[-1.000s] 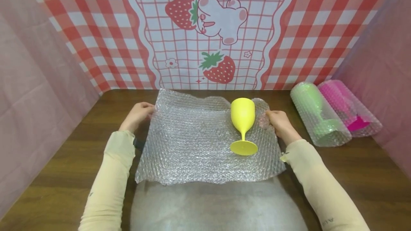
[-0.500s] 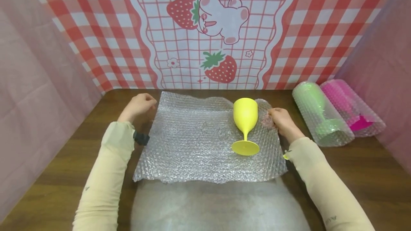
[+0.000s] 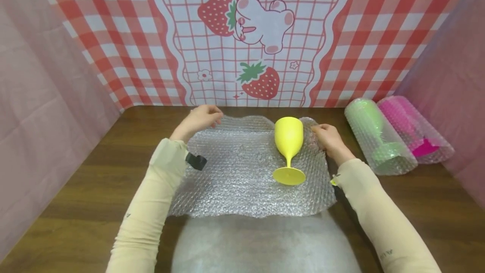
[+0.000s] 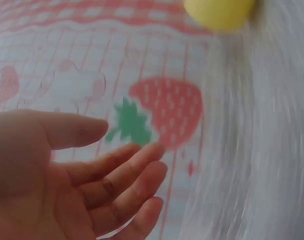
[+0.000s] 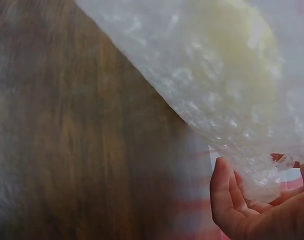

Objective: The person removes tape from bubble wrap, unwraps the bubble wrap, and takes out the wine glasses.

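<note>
A sheet of bubble wrap (image 3: 235, 176) is spread out in front of the person, with a yellow goblet (image 3: 289, 138) lying on its right part, bowl toward the wall. The right hand (image 3: 329, 140) pinches the wrap's right edge near the goblet's bowl; in the right wrist view, its fingers (image 5: 222, 192) curl about a crumpled bit of the wrap (image 5: 262, 182). Above the sheet's far left part is the left hand (image 3: 201, 119), holding nothing. Its fingers (image 4: 127, 190) are loosely bent in the left wrist view, thumb apart from them. The left forearm hides the sheet's left edge.
Two goblets rolled in bubble wrap, one green (image 3: 379, 138) and one pink (image 3: 414, 129), lie side by side at the right on the wooden table (image 3: 87, 193). A checked cloth (image 3: 129, 37) with strawberry prints hangs behind. A pale grey surface (image 3: 265, 243) shows at the front.
The left hand has let go of the wrap's left edge and moved right, over the sheet. The right hand stays at the right edge. The goblet lies about where it was.
</note>
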A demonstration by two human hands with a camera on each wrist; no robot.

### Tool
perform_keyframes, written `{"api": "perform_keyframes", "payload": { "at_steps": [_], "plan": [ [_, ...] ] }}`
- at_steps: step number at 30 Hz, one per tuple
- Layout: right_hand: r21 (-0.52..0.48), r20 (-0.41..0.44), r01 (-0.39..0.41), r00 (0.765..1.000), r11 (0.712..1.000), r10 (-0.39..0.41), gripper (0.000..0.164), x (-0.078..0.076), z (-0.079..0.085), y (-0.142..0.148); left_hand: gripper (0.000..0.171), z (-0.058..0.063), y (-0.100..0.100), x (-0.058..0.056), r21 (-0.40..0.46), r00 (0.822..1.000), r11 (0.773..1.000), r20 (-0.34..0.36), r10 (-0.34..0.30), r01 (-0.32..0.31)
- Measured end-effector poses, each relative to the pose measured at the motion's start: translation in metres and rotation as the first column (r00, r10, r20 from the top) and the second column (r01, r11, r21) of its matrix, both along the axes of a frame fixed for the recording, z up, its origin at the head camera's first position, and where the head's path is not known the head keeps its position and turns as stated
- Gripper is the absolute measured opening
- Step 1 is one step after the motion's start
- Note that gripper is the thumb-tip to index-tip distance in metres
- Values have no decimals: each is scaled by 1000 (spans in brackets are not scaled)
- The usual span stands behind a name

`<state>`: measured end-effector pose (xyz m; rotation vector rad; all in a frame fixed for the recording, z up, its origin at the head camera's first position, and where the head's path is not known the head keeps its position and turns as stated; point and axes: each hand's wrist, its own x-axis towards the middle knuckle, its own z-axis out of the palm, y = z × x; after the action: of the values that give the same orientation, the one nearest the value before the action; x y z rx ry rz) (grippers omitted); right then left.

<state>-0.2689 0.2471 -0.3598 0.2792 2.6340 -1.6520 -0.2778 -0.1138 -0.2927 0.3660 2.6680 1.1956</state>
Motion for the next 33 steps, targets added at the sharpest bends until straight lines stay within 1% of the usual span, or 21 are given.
{"api": "perform_keyframes", "payload": {
  "at_steps": [2,5,9,13,17,22,25,29,33],
  "plan": [
    [11,-13,-1,1000,1000,1,41,0,-1,-1,35,-3,15,0,46,1000,999,16,-12,11],
    [24,-21,5,1000,1000,-5,40,2,-3,-1,37,-11,41,0,67,998,997,28,-51,49],
    [44,-34,10,999,999,-8,38,3,-5,-3,48,-23,73,1,99,995,993,76,-72,64],
    [55,-48,21,999,998,-19,35,3,-7,-3,60,-36,101,4,176,983,982,156,-94,66],
    [66,-45,34,998,997,-31,36,5,-9,-1,71,-47,122,7,203,971,977,212,-109,65],
    [82,-28,48,999,995,-46,43,6,-8,-2,85,-54,139,10,269,956,963,273,-106,30],
    [95,-29,68,997,993,-66,49,7,-6,-5,92,-57,145,12,285,950,959,298,-97,9],
    [115,-36,83,996,990,-80,55,6,-5,-7,99,-61,151,12,285,953,958,295,-65,-22],
    [103,-25,87,996,991,-85,53,5,-5,-8,103,-67,157,14,282,959,959,278,-49,-33]
  ]
}}
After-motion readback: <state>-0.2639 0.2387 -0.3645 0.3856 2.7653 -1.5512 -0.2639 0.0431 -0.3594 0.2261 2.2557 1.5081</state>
